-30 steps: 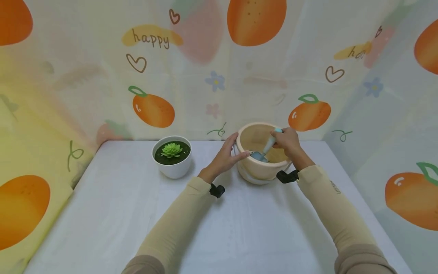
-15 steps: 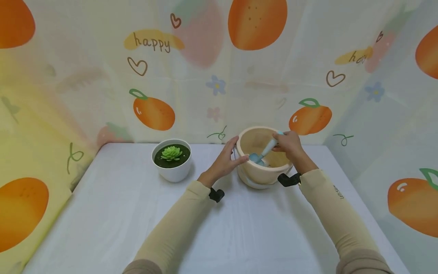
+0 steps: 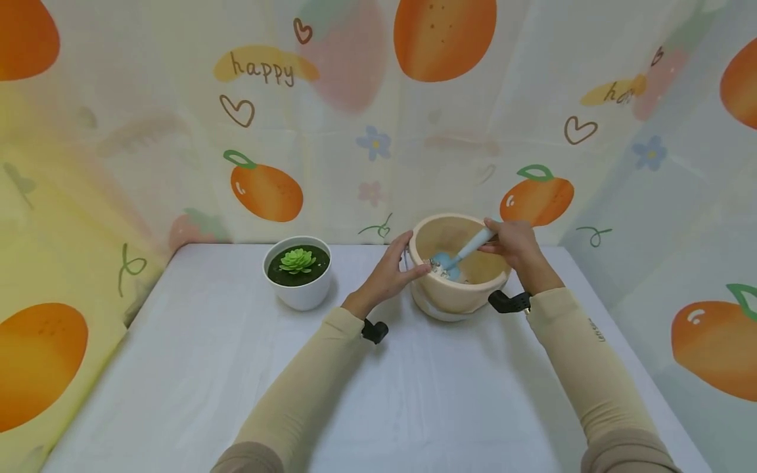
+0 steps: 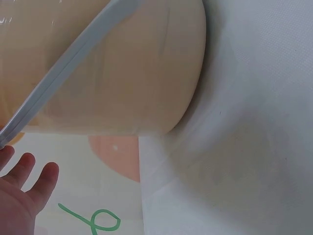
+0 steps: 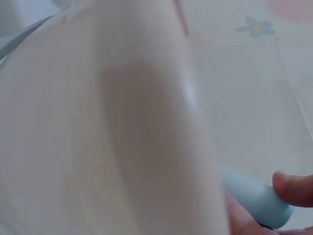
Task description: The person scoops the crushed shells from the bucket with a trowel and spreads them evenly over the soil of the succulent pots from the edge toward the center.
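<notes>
A beige bucket (image 3: pixel 455 297) with a grey carrying handle (image 4: pixel 66 68) stands upright at the back of the table, right of the middle. At its left side rests my left hand (image 3: pixel 387 270), thumb over the rim and fingers extended along the outside. Three of those fingertips show apart from the wall in the left wrist view. My right hand (image 3: pixel 517 248) grips a small blue shovel (image 3: pixel 472 248) by its handle end, above the right rim. The shovel's blade is tilted down inside the bucket, among small whitish bits (image 3: pixel 439 268). The bucket's wall hides much of the right hand in the right wrist view.
A white pot (image 3: pixel 301 295) with a green succulent (image 3: pixel 297 261) in dark soil stands left of the bucket. A white cloth covers the table (image 3: pixel 402 407). Close behind the bucket hangs a fruit-printed curtain (image 3: pixel 331 164).
My right hand has shifted right with the shovel, whose handle now leans lower. Whitish bits show more plainly by the blade. The left hand stays on the bucket.
</notes>
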Demonstrator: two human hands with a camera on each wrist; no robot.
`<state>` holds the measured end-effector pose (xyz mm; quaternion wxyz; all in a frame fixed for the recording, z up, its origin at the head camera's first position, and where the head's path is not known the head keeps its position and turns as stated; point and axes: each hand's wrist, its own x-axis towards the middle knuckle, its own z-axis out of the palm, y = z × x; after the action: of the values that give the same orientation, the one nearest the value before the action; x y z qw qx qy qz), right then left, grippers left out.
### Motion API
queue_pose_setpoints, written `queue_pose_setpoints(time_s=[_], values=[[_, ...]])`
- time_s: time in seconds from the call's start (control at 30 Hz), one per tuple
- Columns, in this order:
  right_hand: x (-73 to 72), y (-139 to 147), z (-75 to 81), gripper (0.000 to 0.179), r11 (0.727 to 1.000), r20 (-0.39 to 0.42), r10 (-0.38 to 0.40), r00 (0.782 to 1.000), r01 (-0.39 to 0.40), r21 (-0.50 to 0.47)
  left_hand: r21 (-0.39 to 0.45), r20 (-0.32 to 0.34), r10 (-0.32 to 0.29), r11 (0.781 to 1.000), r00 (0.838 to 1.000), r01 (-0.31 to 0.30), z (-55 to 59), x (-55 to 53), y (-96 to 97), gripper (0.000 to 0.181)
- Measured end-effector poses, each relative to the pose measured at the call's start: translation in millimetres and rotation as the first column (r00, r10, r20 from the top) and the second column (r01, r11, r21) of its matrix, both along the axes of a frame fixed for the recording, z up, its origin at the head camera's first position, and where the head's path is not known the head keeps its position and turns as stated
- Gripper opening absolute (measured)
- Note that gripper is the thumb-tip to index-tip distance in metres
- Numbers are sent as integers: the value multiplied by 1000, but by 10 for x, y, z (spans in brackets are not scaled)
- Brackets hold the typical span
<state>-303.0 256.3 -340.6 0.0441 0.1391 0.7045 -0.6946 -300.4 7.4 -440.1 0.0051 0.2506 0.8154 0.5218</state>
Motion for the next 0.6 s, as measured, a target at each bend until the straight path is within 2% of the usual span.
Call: queue_pose_setpoints(time_s=[0.3, 0.5, 0.6], values=[[-10, 219, 37, 14, 983, 45, -10, 999, 18, -185, -15, -11, -5, 1000, 1000, 5, 4, -16, -9, 85], [20, 414, 70, 16, 950, 63, -22, 998, 40, -309, -31, -11, 5, 1000, 1000, -5, 14, -11, -3, 85], [36, 504, 65, 15, 921, 93, -43, 995, 76, -383, -23, -6, 8, 1000, 1000, -8, 21, -9, -6, 85]])
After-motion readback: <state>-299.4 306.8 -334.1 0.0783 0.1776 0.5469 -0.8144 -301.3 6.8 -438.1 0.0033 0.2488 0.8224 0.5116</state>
